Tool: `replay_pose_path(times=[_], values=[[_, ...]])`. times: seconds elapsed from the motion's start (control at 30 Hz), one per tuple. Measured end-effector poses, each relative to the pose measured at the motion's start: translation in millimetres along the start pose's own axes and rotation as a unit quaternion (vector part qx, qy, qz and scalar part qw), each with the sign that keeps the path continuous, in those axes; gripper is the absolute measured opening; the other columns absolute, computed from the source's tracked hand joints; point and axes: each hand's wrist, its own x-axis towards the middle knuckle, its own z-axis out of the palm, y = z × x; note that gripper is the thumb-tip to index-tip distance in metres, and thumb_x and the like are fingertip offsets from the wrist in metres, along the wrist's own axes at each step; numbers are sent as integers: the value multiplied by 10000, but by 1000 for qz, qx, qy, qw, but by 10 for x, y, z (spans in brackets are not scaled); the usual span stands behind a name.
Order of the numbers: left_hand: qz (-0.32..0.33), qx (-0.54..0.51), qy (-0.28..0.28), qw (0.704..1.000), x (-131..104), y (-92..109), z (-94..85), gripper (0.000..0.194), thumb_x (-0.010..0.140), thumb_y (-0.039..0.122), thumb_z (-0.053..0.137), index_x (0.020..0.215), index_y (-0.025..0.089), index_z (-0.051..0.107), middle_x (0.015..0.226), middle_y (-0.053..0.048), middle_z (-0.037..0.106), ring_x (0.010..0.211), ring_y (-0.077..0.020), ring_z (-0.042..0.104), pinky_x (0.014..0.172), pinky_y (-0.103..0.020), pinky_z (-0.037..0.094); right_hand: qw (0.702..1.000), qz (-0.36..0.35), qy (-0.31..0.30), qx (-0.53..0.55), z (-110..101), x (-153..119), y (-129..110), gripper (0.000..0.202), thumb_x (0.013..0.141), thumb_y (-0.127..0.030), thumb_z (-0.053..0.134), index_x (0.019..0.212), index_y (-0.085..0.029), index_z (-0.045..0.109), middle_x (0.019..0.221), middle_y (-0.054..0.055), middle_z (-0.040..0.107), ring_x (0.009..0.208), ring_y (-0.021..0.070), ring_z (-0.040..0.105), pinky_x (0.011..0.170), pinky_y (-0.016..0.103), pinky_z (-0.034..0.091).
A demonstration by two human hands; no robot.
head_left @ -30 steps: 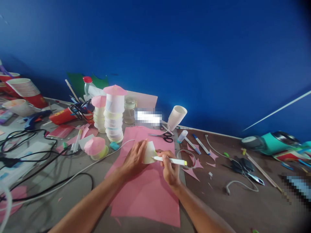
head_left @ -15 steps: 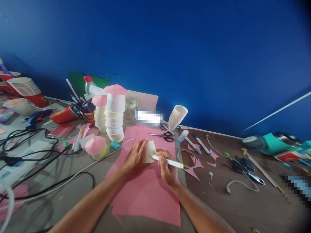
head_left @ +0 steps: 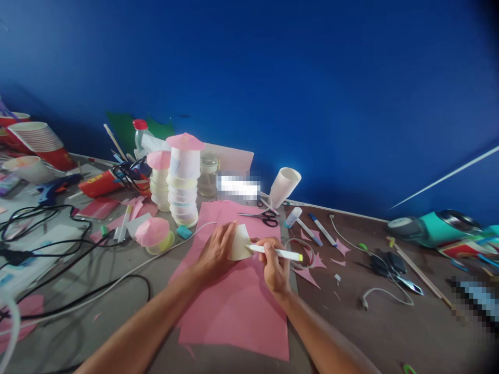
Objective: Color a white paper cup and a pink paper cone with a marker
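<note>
A small pale paper cup (head_left: pixel 240 244) lies on its side on the pink paper sheet (head_left: pixel 234 311). My left hand (head_left: pixel 219 246) holds it from the left, fingers laid along its wall. In my right hand (head_left: pixel 275 264) is a white marker (head_left: pixel 281 253) with a yellow end. Its tip touches or nearly touches the cup's right side; I cannot tell which. Beyond my hands, scissors (head_left: pixel 268 218) rest on the pink sheet's far part.
To the left stand stacked cups with pink paper tops (head_left: pixel 183 187) and a pink-topped cup (head_left: pixel 154 235). Cables (head_left: pixel 117 286) cross the left side. Markers (head_left: pixel 323 230), pink scraps (head_left: pixel 307 278) and a cable with keys (head_left: pixel 393 267) lie right. A white cup stack (head_left: pixel 286 186) leans behind.
My right hand and the marker have shifted slightly right, and the marker's tip sits farther right on the cup. My left hand stays nearly in place.
</note>
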Motion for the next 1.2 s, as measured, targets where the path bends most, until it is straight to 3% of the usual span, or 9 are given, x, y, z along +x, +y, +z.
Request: replay_pose_path(times=[0.2,0.47,0.87,1.03,1.1,1.2], values=[[-24,-18,-24,999,-11,-12,20,899,853,303,659,1525,111,93,1315,-235,561,1197,-372,570,979,-500,507,1000,-14,-7,-11,26,-1,0,385,952,-476,466,725,-199,609,537,-52,442,496,109,408,494,241,357],[-16,-15,-9,1000,-15,-21,38,851,872,298,630,1522,99,118,1308,-234,567,1199,-362,568,977,-503,510,999,-19,-49,-7,13,-33,33,331,948,-453,475,778,-209,621,559,-52,444,491,113,403,499,255,366],[-18,-18,-20,999,-19,-26,48,868,871,316,630,1523,90,104,1309,-242,556,1198,-377,555,955,-516,519,1000,-8,-3,0,8,19,48,351,954,-452,480,744,-202,609,537,-58,431,497,110,407,506,248,356],[-6,-10,-6,1000,-11,-28,44,850,865,290,647,1512,73,139,1295,-252,567,1190,-366,566,963,-507,516,999,3,-34,2,13,-47,38,355,952,-464,471,749,-205,604,538,-59,432,481,108,397,483,244,347],[-7,-10,-2,1000,-8,-23,39,852,864,298,652,1511,73,144,1293,-253,569,1195,-366,566,969,-504,515,999,-2,-41,-9,15,-74,17,349,958,-470,457,793,-206,616,565,-50,469,503,115,437,498,248,382],[-15,-17,-1,1000,-3,-10,26,872,866,345,654,1515,83,133,1291,-250,569,1198,-371,566,974,-511,513,999,-28,7,-42,17,-65,-1,333,971,-483,436,966,-212,630,713,-11,592,663,148,571,643,289,484]])
